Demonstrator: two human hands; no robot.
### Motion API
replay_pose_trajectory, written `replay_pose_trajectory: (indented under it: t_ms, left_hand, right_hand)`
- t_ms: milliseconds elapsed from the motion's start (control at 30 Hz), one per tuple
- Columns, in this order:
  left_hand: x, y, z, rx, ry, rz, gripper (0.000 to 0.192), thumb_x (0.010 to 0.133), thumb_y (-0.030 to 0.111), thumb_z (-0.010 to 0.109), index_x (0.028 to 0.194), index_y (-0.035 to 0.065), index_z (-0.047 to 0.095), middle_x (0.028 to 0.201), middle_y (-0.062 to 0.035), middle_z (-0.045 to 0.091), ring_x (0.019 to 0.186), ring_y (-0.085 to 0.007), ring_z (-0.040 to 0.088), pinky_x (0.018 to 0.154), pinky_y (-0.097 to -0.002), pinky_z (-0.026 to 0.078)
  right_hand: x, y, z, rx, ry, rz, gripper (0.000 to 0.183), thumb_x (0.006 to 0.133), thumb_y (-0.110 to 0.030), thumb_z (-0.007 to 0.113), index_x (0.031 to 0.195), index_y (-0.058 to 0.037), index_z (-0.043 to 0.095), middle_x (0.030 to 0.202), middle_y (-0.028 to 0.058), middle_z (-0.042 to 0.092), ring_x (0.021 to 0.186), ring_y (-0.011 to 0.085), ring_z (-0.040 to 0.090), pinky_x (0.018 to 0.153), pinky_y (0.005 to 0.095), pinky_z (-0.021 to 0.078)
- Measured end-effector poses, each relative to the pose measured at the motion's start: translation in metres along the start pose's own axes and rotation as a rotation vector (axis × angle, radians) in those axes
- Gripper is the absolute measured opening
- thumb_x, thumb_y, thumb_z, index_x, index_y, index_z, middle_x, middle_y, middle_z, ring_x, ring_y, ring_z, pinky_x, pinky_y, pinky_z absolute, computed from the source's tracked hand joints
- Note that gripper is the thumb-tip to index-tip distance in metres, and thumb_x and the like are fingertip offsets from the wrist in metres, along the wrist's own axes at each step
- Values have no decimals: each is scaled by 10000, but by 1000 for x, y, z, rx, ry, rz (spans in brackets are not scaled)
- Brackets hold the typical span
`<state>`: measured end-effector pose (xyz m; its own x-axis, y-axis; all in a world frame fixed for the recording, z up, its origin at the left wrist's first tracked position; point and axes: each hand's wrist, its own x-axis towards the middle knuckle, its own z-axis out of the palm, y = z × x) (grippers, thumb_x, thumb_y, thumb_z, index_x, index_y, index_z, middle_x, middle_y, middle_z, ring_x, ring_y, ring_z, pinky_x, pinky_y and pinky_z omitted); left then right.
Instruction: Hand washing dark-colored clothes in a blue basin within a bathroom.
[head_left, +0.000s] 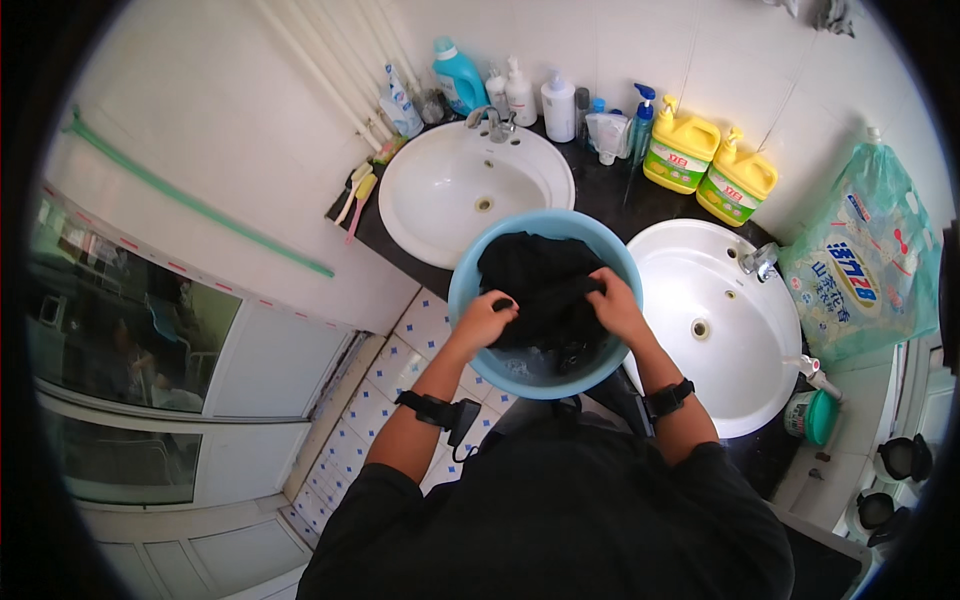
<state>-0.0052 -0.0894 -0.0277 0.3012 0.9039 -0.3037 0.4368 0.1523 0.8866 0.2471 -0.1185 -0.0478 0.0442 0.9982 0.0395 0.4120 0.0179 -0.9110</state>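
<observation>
A light blue plastic basin (459, 281) rests across the counter between two white washbasins and holds a wet black cloth garment (536, 262) in sudsy water (525, 369). At the garment's left side, my left hand (486, 319) pinches a fold of it between thumb and fingers. My right hand (616, 301) grips another fold at the right, close to the basin's wall. Part of the garment lies bunched between both hands and reaches down into the water. Both wrists wear black straps.
One white washbasin (442, 180) is behind the blue basin, another (739, 375) at its right. Bottles, yellow detergent jugs (681, 150) and a large green detergent bag (862, 262) line the wall. Brushes (363, 196) lie at the counter's left edge. A green tub (817, 417) stands at right.
</observation>
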Motion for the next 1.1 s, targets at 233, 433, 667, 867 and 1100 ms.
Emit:
replay_pose_trajectory:
  t_ms: [233,433,667,867,1100]
  left_hand:
    - [-5,-29,15,279,-192,17,155,782,84,625,911,-1,639,877,-167,673,836,-308,645,764,-371,501]
    - [2,-30,25,349,25,-71,465,785,165,672,1169,-28,493,1110,-255,588,1027,-363,581,888,-410,453]
    - [-12,-20,52,372,-214,37,598,789,176,660,1289,-40,413,1253,-276,488,1164,-407,483,982,-421,402]
    - [-18,-37,39,298,-506,217,607,761,148,654,1321,22,459,1267,-232,496,1169,-334,496,992,-382,386]
    - [3,-50,19,70,222,77,426,761,80,663,1166,2,556,1079,-177,614,1015,-296,595,881,-370,464]
  right_hand:
    - [-5,-15,-27,243,41,168,288,798,-34,514,1077,-2,579,954,148,622,929,265,594,856,324,446]
    - [-25,-40,-34,-256,-658,37,354,715,-29,514,1046,-6,638,1039,178,631,994,312,596,909,348,452]
    - [-7,-44,21,-195,-317,-8,311,755,-123,589,1042,-15,641,1017,174,626,987,335,585,893,382,462]
    - [9,-53,74,-759,-235,-14,319,763,-164,636,1065,-69,605,1110,132,550,1110,339,490,922,532,394]
    - [7,-7,60,-1042,-196,-72,152,720,-123,635,869,-92,629,885,84,618,907,288,587,789,474,428]
